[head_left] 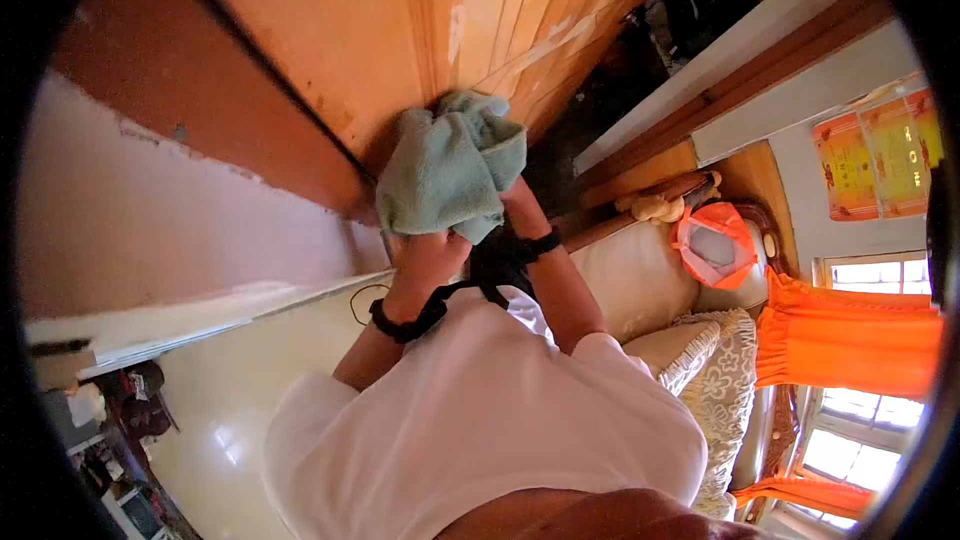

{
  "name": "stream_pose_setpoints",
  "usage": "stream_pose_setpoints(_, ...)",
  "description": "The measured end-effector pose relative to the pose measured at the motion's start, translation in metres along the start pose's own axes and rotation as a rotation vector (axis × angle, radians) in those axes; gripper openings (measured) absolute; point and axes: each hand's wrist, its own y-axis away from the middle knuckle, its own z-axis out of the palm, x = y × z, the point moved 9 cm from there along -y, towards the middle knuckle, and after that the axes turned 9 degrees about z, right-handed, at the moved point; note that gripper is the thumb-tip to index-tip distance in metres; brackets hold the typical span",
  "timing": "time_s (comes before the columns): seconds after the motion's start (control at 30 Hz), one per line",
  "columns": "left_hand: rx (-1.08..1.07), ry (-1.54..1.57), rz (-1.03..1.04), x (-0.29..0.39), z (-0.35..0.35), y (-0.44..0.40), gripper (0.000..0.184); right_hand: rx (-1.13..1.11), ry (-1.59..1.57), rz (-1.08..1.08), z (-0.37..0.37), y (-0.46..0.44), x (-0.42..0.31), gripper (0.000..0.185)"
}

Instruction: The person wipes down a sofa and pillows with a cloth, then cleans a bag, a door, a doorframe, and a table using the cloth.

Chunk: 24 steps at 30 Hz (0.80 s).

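The left hand (pixel 437 250) and right hand (pixel 514 198) clutch a fuzzy, crumpled cloth (pixel 445 165), hiding most fingers. Streaked wooden panel (pixel 375 30) and padded sofa (pixel 635 265) flank them.

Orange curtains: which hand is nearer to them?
Right. The right hand, partly hidden by the green cloth, is on the side toward the curtains; the left hand, at the cloth's lower edge, is farther away.

Pale grey-green is shown by the cloth (pixel 450 162), plain throughout. The wooden door (pixel 340 15) is coloured orange-brown and streaked with darker and paler grain. Both wristbands (pixel 404 320) are seen in black, the shirt (pixel 480 390) in plain white. Cream flowers are patterned over a tan cushion (pixel 728 365); the curtain (pixel 850 338) is coloured bright orange.
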Motion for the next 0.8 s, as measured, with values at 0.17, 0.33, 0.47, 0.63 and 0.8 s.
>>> stream_pose_setpoints(0.17,-0.055,-0.173,-0.042,-0.035,0.018,0.002,0.044,0.228,-0.042,-0.017,-0.053,-0.038,0.067,0.057)
stream_pose_setpoints(0.33,-0.438,-0.025,-0.473,-0.117,0.068,0.01,0.054,0.074,-0.137,-0.215,-0.087,-0.035,0.077,0.061)
stream_pose_setpoints(0.47,-0.497,0.068,-0.596,-0.149,0.121,0.027,0.048,0.055,0.161,0.033,-0.174,-0.025,0.149,0.05)
stream_pose_setpoints(0.63,-0.149,0.246,-0.477,-0.165,0.164,-0.041,0.041,0.172,0.036,-0.008,-0.225,-0.071,0.022,0.052)
stream_pose_setpoints(0.8,-0.074,0.545,-0.339,-0.122,0.24,-0.144,0.041,0.341,0.262,-0.169,-0.298,-0.082,-0.083,0.053)
